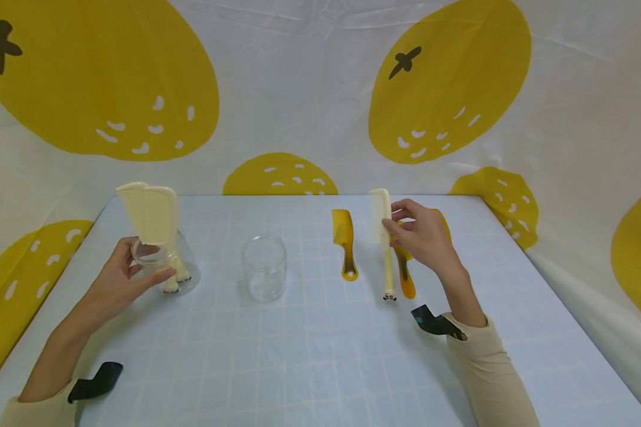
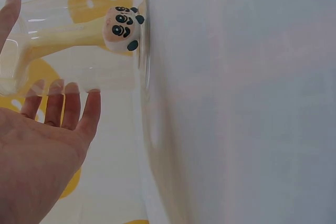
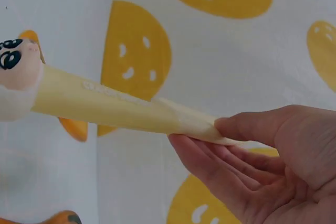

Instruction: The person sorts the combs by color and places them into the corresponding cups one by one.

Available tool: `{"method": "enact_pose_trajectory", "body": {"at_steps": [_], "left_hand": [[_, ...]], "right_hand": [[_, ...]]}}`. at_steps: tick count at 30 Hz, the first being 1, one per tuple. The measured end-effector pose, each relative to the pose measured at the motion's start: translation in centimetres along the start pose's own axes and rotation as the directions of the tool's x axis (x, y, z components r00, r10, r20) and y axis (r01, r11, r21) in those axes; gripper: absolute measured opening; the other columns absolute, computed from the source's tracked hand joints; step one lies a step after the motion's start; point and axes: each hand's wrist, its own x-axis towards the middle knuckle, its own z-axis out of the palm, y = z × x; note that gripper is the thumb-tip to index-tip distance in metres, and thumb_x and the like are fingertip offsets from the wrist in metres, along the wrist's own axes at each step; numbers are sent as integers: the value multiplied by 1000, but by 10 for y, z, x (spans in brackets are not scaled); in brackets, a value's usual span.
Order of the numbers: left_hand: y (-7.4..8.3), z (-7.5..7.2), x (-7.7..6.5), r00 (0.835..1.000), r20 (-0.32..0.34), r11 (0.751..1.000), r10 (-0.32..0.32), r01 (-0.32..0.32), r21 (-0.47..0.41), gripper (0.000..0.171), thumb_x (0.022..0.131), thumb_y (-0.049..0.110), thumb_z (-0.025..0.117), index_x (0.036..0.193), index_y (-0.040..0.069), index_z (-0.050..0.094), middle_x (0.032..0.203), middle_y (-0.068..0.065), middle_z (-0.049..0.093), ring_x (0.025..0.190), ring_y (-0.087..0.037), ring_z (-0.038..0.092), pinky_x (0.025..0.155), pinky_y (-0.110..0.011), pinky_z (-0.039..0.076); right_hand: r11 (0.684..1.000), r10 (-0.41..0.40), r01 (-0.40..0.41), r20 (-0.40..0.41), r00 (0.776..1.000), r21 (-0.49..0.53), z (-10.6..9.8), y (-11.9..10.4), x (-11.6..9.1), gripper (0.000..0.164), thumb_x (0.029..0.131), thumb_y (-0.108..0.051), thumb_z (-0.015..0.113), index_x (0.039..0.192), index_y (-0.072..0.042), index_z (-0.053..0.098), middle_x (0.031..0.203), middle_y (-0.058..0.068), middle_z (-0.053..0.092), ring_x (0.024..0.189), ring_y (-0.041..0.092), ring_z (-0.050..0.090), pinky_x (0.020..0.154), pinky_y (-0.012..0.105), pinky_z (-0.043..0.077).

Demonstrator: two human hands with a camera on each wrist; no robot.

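Observation:
My left hand holds a see-through glass jar on the left side of the table, thumb and fingers round its sides. Two cream combs stand in that jar, wide toothed ends up and tilted; a panda-like figure tips a handle at the jar's bottom in the left wrist view. Between thumb and fingers, my right hand pinches another cream comb near its toothed part. This comb hangs upright, its face-shaped handle end downward. Behind it, a yellow-brown comb is partly hidden by the hand.
A second glass jar stands mid-table. Right of it lies another yellow-brown comb. The table has a pale blue checked cover. A white curtain with yellow fruit prints rises behind the table's far edge.

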Motion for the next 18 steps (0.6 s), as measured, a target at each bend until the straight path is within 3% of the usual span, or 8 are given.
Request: {"method": "enact_pose_trajectory", "body": {"at_steps": [5, 6, 9, 12, 14, 18], "left_hand": [[0, 1, 1, 1000, -5, 1000, -3, 3, -7, 65, 98, 23, 73, 143, 19, 27, 148, -18, 31, 120, -3, 35, 117, -72, 19], [0, 2, 1, 1000, -8, 1000, -5, 5, -2, 64, 98, 23, 73, 142, 21, 27, 148, -17, 31, 121, -3, 36, 121, -64, 21], [-1, 1, 0, 1000, -6, 1000, -5, 5, -4, 63, 98, 23, 73, 142, 24, 27, 147, -15, 32, 122, -4, 36, 123, -57, 22], [-2, 1, -1, 1000, -1, 1000, -6, 6, -7, 62, 98, 24, 72, 141, 27, 28, 147, -15, 32, 123, -4, 35, 124, -58, 20], [-2, 0, -1, 1000, 1, 1000, 3, -3, -17, 61, 98, 23, 72, 141, 27, 28, 147, -16, 32, 123, -4, 35, 122, -65, 18], [-3, -1, -1, 1000, 6, 1000, 23, -23, -9, 60, 98, 22, 72, 140, 28, 29, 145, -14, 32, 123, -3, 36, 122, -28, 26]], "right_hand": [[998, 1, -2, 19, 1000, 65, 9, -9, -2, 32, 99, -13, 70, 124, 3, 60, 110, 21, 70, 87, 32, 76, 68, 36, 64], [997, 0, -2, 20, 1000, 81, 11, -10, -3, 32, 99, -13, 70, 125, 3, 60, 110, 21, 70, 87, 32, 76, 69, 38, 64], [991, -5, 2, 24, 1000, 134, 19, -14, -3, 32, 98, -12, 71, 125, 3, 60, 110, 21, 69, 88, 32, 76, 70, 43, 64], [981, -11, 3, 41, 999, 194, 26, -18, -4, 32, 98, -13, 72, 124, 3, 60, 110, 20, 69, 88, 31, 76, 71, 45, 63], [972, -25, 11, 57, 998, 233, 31, -21, -4, 32, 98, -13, 72, 124, 2, 60, 110, 19, 70, 88, 30, 76, 72, 47, 63], [949, -52, 21, 91, 994, 315, 39, -30, -5, 31, 97, -13, 73, 122, 1, 60, 107, 18, 69, 87, 27, 76, 71, 45, 64]]}}
